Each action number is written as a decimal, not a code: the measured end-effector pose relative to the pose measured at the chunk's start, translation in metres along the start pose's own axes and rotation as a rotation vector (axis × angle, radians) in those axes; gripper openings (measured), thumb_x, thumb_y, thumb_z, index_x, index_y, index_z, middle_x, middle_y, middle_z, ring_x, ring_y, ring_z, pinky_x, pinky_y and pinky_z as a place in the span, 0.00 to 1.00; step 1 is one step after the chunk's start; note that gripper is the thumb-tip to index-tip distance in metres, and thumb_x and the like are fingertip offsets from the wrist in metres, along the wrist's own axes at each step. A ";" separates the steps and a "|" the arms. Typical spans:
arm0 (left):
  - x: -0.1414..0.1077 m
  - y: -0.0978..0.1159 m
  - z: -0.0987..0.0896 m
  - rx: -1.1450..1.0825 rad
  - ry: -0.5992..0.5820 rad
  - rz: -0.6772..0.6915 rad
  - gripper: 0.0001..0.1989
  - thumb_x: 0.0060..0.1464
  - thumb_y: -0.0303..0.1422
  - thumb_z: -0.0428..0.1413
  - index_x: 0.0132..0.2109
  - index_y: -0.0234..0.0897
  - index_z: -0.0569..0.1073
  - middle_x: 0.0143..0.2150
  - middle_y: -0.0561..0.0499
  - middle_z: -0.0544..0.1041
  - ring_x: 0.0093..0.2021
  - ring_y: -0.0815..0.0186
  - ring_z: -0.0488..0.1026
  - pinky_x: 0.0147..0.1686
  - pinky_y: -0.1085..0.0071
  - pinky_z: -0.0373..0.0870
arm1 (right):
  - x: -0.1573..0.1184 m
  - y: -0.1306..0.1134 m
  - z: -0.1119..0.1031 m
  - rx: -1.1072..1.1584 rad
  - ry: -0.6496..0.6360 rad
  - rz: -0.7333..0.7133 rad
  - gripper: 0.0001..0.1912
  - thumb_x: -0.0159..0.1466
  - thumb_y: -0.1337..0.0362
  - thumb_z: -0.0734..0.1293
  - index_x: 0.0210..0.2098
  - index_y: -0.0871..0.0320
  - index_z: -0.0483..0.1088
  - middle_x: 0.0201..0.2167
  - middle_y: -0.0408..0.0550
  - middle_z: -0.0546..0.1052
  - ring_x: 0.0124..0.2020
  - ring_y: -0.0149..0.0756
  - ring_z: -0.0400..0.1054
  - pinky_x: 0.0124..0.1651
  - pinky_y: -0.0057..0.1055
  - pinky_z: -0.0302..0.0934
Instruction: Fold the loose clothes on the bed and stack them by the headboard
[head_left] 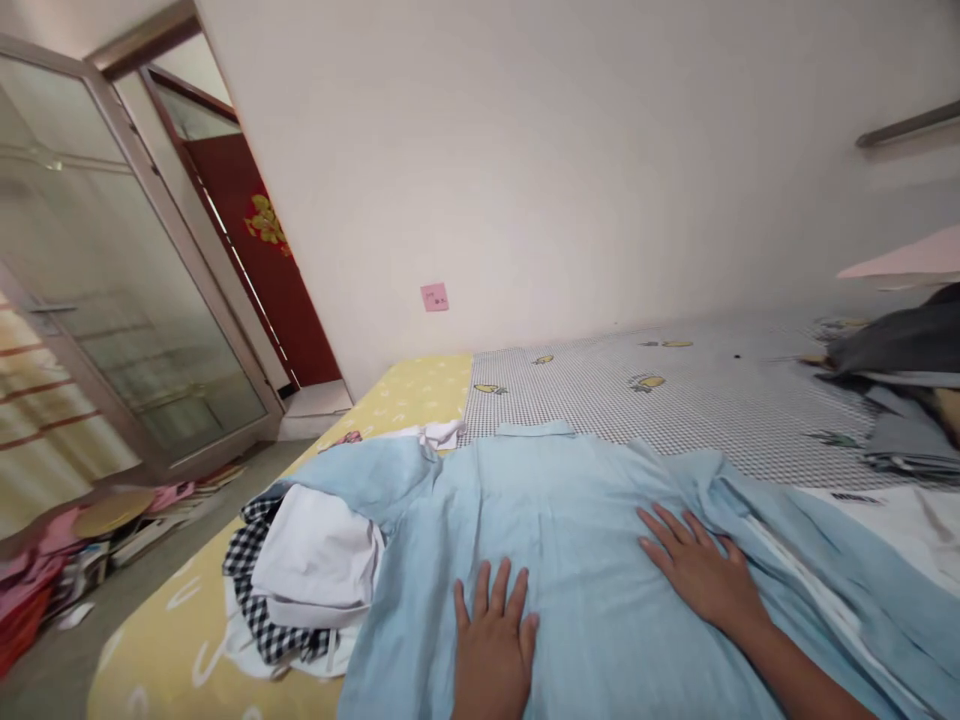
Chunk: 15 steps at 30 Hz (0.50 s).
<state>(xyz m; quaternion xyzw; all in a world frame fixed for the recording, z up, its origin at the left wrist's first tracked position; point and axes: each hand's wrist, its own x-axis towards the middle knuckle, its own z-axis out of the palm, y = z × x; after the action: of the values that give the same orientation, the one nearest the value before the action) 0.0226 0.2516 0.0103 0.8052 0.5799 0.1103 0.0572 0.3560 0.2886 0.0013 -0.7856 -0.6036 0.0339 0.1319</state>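
Two bare hands lie palm-down on a light blue shirt (585, 520), fingers spread, neither one grasping anything: the left hand (491, 645) is on the lower part of the cloth, the right hand (701, 575) farther up and nearer the sleeve on its side. The shirt is spread on the bed (750, 400), its collar (536, 428) toward the far edge by the wall, its lower end running out of view toward the near edge. The left-hand sleeve (367, 465) reaches toward the bed's left edge, above a folded white cloth (319, 555) and a black-and-white checked cloth (259, 580); dark clothes (900, 345) are heaped farther off, on the right of the bed. The step in hand looks to be flattening: the palms seem to press the fabric level, and the middle panel is fairly smooth, with a few soft creases. The right-hand sleeve (847, 550) looks less settled, lying in long ridges. From this position, a good next move would call for light pressure outward from the middle, straightening those ridges, then lifting the palms straight up so that the thin-looking cloth does not drag or bunch again.
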 end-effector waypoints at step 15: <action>-0.013 0.003 -0.034 -0.274 -0.141 0.014 0.29 0.65 0.51 0.39 0.71 0.56 0.53 0.75 0.56 0.49 0.76 0.54 0.38 0.69 0.35 0.25 | -0.080 -0.079 0.034 0.126 0.030 -0.466 0.25 0.64 0.46 0.58 0.60 0.28 0.66 0.65 0.33 0.66 0.68 0.54 0.58 0.66 0.65 0.49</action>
<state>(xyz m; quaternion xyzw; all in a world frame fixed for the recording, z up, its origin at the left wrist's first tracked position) 0.0134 0.2370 0.0430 0.7996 0.5483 0.1321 0.2060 0.2533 0.2363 -0.0206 -0.6157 -0.7632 0.0284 0.1939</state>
